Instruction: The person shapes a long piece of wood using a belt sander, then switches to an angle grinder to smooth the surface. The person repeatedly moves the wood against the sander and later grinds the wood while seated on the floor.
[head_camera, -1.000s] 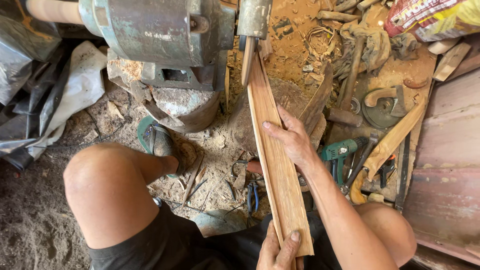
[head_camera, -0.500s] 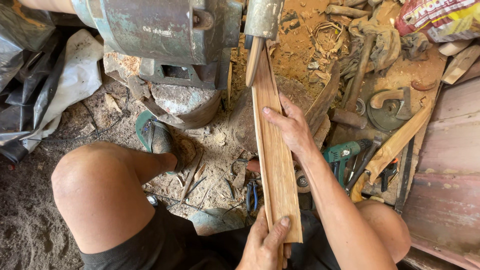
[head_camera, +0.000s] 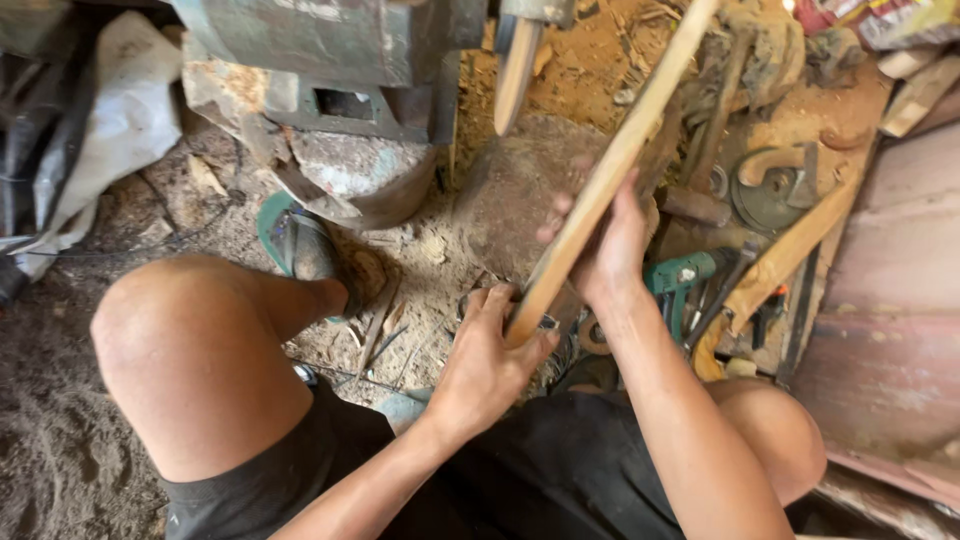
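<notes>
I squat on a dirt floor and hold a long thin wooden slat (head_camera: 640, 125) in both hands. My left hand (head_camera: 487, 362) grips its near end. My right hand (head_camera: 606, 245) wraps the slat partway up. The slat is turned on edge and slants up to the right, away from the sanding disc (head_camera: 517, 70) that sticks down from the green-grey motor machine (head_camera: 330, 45) at the top. My left knee (head_camera: 190, 350) and sandalled foot (head_camera: 300, 245) are at the left.
A round stone block (head_camera: 515, 185) sits under the disc. To the right lie a green power drill (head_camera: 685, 275), curved wooden pieces (head_camera: 790, 250), hammers and metal parts. A reddish wooden board (head_camera: 890, 320) runs along the right edge. Plastic sheeting (head_camera: 90, 130) lies at the left.
The slat has left the sanding disc and swung to the right, turned onto its edge. My left hand has slid up to grip its near end; the view moved closer.
</notes>
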